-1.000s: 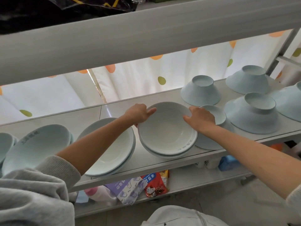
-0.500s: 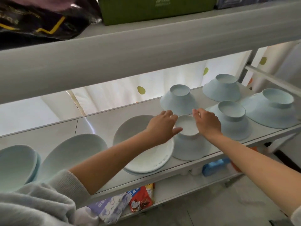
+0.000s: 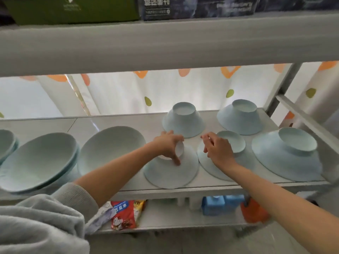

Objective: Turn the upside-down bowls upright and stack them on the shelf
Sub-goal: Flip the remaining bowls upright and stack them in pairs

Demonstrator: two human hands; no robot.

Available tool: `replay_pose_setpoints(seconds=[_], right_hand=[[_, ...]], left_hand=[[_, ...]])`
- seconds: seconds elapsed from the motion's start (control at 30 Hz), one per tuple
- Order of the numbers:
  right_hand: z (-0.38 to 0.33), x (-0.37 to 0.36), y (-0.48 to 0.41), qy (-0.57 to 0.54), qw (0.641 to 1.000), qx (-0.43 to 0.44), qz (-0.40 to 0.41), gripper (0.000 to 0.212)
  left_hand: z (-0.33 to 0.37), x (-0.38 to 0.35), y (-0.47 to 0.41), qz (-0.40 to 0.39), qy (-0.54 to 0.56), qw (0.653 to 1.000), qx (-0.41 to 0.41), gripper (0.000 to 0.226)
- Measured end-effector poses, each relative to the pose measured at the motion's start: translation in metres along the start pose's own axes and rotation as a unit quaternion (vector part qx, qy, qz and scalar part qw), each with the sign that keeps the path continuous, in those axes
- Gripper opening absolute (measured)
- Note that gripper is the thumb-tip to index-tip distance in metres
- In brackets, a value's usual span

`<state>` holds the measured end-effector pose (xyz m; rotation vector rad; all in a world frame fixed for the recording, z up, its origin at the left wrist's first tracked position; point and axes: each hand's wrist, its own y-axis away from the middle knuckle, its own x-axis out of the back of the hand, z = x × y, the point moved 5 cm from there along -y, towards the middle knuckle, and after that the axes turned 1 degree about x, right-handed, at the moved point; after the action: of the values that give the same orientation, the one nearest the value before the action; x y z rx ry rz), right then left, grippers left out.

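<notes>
Several pale blue bowls stand on the white shelf. An upside-down bowl sits at the front middle, and my left hand is closed around its foot ring. My right hand hovers with fingers apart just right of it, over a second upside-down bowl. More upside-down bowls stand at the back middle, back right and far right. Upright bowls sit to the left: one stack, a second, and a third at the edge.
An upper shelf beam hangs low over the bowls, with boxes on top. A slanted metal bar closes the right end. The lower shelf holds snack packets, blue cartons and an orange object. A dotted curtain hangs behind.
Both hands left the upright stack and moved right to the front upside-down bowl. The left hand now grips its foot; the right hand has come off to the right.
</notes>
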<state>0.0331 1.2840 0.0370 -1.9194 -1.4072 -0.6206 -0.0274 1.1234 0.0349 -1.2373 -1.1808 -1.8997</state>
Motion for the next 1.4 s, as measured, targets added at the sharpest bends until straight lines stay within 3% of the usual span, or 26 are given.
replay_pose_setpoints(seconds=[0.17,0.23,0.3,0.4,0.47,0.53,0.6,0.77,0.9,1.03,1.17,1.3,1.4], right_hand=[[0.010,0.026,0.002,-0.196,0.979,-0.003,0.055,0.024],[0.005,0.035,-0.004,-0.266,0.960,-0.013,0.089,0.023],[0.000,0.032,-0.014,-0.355,0.929,-0.059,0.080,0.020],[-0.005,0.005,-0.020,-0.471,0.861,-0.175,-0.079,0.035],[-0.014,-0.012,-0.013,-0.522,0.782,-0.244,-0.236,0.054],[-0.017,-0.017,-0.012,-0.517,0.750,-0.273,-0.309,0.069],[-0.012,-0.014,-0.024,-0.497,0.762,-0.288,-0.298,0.072],[-0.007,-0.011,-0.056,-0.384,0.847,-0.247,-0.272,0.057],[-0.009,-0.020,-0.060,-0.312,0.876,-0.233,-0.283,0.052],[0.003,-0.033,-0.061,-0.276,0.882,-0.246,-0.294,0.053],[0.010,-0.041,-0.065,-0.255,0.888,-0.256,-0.286,0.052],[0.018,-0.049,-0.074,-0.210,0.910,-0.234,-0.272,0.053],[0.019,-0.051,-0.075,-0.191,0.917,-0.218,-0.274,0.062]], left_hand=[[-0.007,0.017,0.039,0.127,0.187,0.974,-0.030,0.081],[-0.008,0.024,0.065,0.181,0.322,0.926,-0.074,0.077],[-0.006,0.027,0.087,0.208,0.479,0.845,-0.117,0.076],[0.000,0.022,0.099,0.235,0.623,0.728,-0.163,0.087],[0.006,0.015,0.098,0.226,0.694,0.662,-0.172,0.092],[0.009,0.011,0.096,0.208,0.728,0.633,-0.160,0.091],[0.001,0.011,0.095,0.201,0.738,0.634,-0.116,0.088],[-0.014,-0.002,0.099,0.162,0.749,0.641,-0.039,0.083],[0.004,-0.038,0.098,0.138,0.803,0.579,0.011,0.051],[0.008,-0.061,0.089,0.117,0.841,0.524,0.068,0.055],[0.001,-0.080,0.078,0.092,0.856,0.490,0.136,0.056],[-0.004,-0.083,0.066,0.081,0.884,0.441,0.134,0.062],[-0.005,-0.080,0.061,0.104,0.887,0.426,0.142,0.058]])
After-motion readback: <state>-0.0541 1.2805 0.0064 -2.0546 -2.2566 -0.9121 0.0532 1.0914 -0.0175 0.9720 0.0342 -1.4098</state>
